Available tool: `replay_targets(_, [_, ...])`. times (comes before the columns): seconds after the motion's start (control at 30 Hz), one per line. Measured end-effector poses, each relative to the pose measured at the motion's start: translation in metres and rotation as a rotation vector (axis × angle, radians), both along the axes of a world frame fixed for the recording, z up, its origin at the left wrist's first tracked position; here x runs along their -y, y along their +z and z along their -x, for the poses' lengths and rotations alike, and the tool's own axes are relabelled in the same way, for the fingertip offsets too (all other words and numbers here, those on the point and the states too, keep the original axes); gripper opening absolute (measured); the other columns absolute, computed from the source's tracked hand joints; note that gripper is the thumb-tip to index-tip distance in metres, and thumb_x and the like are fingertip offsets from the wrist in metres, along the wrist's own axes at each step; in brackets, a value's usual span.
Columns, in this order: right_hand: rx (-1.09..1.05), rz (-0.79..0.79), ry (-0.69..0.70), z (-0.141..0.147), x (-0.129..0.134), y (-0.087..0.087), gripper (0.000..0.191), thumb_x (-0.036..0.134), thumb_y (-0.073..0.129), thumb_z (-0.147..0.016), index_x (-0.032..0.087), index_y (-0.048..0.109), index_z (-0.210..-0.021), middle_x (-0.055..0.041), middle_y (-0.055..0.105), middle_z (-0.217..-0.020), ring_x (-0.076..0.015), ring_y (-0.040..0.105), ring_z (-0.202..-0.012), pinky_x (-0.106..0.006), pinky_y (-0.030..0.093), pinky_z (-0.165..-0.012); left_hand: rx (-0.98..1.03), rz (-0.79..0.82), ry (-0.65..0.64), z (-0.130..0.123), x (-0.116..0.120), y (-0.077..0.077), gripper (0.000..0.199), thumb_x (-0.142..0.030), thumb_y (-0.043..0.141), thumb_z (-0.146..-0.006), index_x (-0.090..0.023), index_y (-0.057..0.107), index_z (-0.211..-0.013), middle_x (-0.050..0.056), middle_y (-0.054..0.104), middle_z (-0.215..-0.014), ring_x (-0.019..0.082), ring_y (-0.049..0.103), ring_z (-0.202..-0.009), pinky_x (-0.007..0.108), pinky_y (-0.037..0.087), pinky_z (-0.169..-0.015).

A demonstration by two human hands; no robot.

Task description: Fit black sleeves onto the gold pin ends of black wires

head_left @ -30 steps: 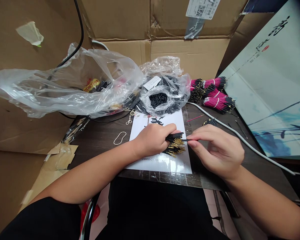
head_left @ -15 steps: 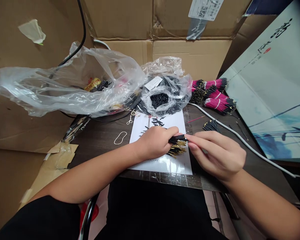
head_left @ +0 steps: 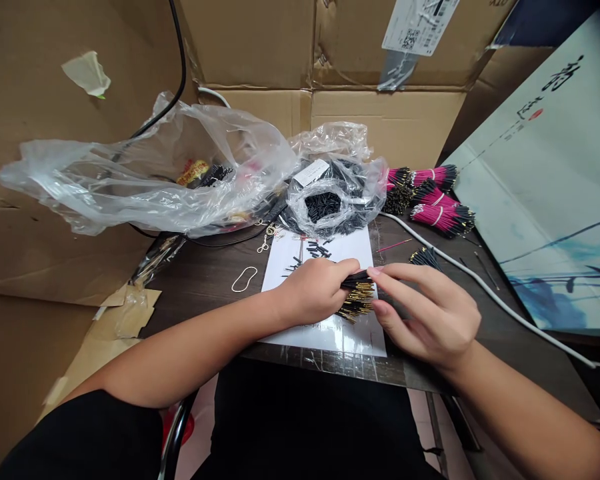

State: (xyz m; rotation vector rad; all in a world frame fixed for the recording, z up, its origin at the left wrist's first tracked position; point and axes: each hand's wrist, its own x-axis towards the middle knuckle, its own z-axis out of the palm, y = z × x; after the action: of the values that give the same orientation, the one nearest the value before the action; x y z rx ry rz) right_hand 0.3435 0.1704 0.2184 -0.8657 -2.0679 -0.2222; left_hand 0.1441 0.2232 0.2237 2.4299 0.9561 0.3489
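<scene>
gold terminals, black-sleeved — bunched in the left hand, right hand beside

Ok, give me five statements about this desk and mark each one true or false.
1. The left hand grips a bundle of gold-tipped black wires. True.
2. The right hand holds scissors. False: there are no scissors; its fingertips are at the bundle.
3. A rubber band lies on the dark table. True.
4. The pink wire bundles are inside the plastic bag. False: they lie outside it, to its right.
5. Short black tubes lie on the white paper. True.
</scene>
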Motion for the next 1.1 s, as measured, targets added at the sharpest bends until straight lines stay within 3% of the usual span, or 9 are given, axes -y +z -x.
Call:
replay_targets(0.17, [-0.028,0.001,0.097,0.002,-0.004,-0.002,0.051,0.017,0.066,-0.074,0.014,0.060,-0.125,-0.0136,0.066,-0.115,-0.0235,0.064,-0.103,-0.039,0.056,-0.085,-0.048,-0.111,0.067,0.000,0.003,-0.002,0.029,-0.016,0.042,-0.079,-0.019,0.058,-0.103,0.004,0.070,-0.087,0.023,0.066,-0.078,0.030,0.046,-0.066])
replay_targets(0.33, [0.011,-0.007,0.132,0.005,-0.006,-0.008,0.062,0.009,0.067,-0.070,0.009,0.054,-0.131,-0.0160,0.059,-0.129,-0.0278,0.058,-0.118,-0.044,0.055,-0.096,-0.014,-0.172,0.097,0.001,0.006,-0.007,0.036,-0.014,0.043,-0.077,-0.019,0.058,-0.109,0.005,0.071,-0.098,0.024,0.067,-0.087,0.034,0.051,-0.074])
replay_targets(0.53, [0.048,-0.069,0.152,0.006,-0.002,-0.007,0.064,0.006,0.067,-0.068,0.008,0.054,-0.131,-0.0146,0.062,-0.126,-0.0275,0.060,-0.116,-0.046,0.055,-0.097,0.151,-0.190,-0.064,0.001,0.004,-0.012,0.041,-0.009,0.042,-0.073,-0.013,0.056,-0.112,0.009,0.069,-0.101,0.022,0.066,-0.090,0.032,0.052,-0.078])
replay_targets(0.67, [-0.049,-0.023,0.132,0.006,-0.002,0.006,0.054,0.008,0.060,-0.074,0.012,0.057,-0.128,-0.0149,0.060,-0.129,-0.0273,0.061,-0.115,-0.045,0.055,-0.093,0.157,-0.167,-0.138,0.000,0.006,-0.012,0.024,-0.013,0.043,-0.079,-0.015,0.057,-0.099,0.007,0.070,-0.093,0.021,0.067,-0.085,0.030,0.051,-0.074])
replay_targets(0.73, [-0.178,0.055,0.019,0.008,-0.013,0.016,0.044,0.009,0.057,-0.078,0.017,0.062,-0.121,-0.0114,0.064,-0.123,-0.0232,0.064,-0.108,-0.040,0.055,-0.090,0.171,-0.194,-0.183,0.000,0.009,-0.010,0.015,-0.018,0.043,-0.085,-0.016,0.057,-0.091,0.004,0.069,-0.086,0.020,0.067,-0.080,0.028,0.049,-0.069])
replay_targets(0.8, [-0.167,0.231,-0.096,0.013,-0.034,0.023,0.025,0.015,0.057,-0.083,0.022,0.068,-0.103,-0.0036,0.072,-0.100,-0.0157,0.067,-0.091,-0.031,0.054,-0.081,0.197,-0.229,-0.219,0.001,0.010,-0.009,0.016,-0.023,0.042,-0.090,-0.017,0.056,-0.085,0.002,0.068,-0.080,0.018,0.066,-0.075,0.027,0.047,-0.065])
replay_targets(0.93, [0.350,0.659,-0.120,0.030,-0.083,0.021,0.019,0.032,0.053,-0.088,0.024,0.070,-0.091,-0.0003,0.071,-0.088,-0.0130,0.063,-0.077,-0.026,0.046,-0.068,0.217,-0.256,-0.258,0.005,0.009,-0.009,0.017,-0.025,0.042,-0.091,-0.018,0.056,-0.083,0.001,0.068,-0.079,0.016,0.066,-0.075,0.025,0.045,-0.064])
replay_targets(0.97, [0.474,0.714,-0.153,0.036,-0.092,0.018,0.021,0.034,0.052,-0.088,0.024,0.070,-0.090,-0.0003,0.071,-0.088,-0.0136,0.063,-0.077,-0.026,0.043,-0.067,0.224,-0.252,-0.262,0.005,0.007,-0.009,0.015,-0.023,0.044,-0.089,-0.018,0.057,-0.086,0.001,0.069,-0.081,0.016,0.066,-0.077,0.025,0.045,-0.065])
replay_targets(1.1, [0.562,0.738,-0.217,0.060,-0.106,0.005,0.023,0.035,0.053,-0.086,0.020,0.070,-0.084,-0.0060,0.070,-0.085,-0.0175,0.061,-0.077,-0.027,0.036,-0.062,0.268,-0.257,-0.263,0.007,0.001,-0.013,0.016,-0.015,0.048,-0.083,-0.019,0.057,-0.095,-0.001,0.070,-0.093,0.013,0.066,-0.083,0.023,0.044,-0.065])
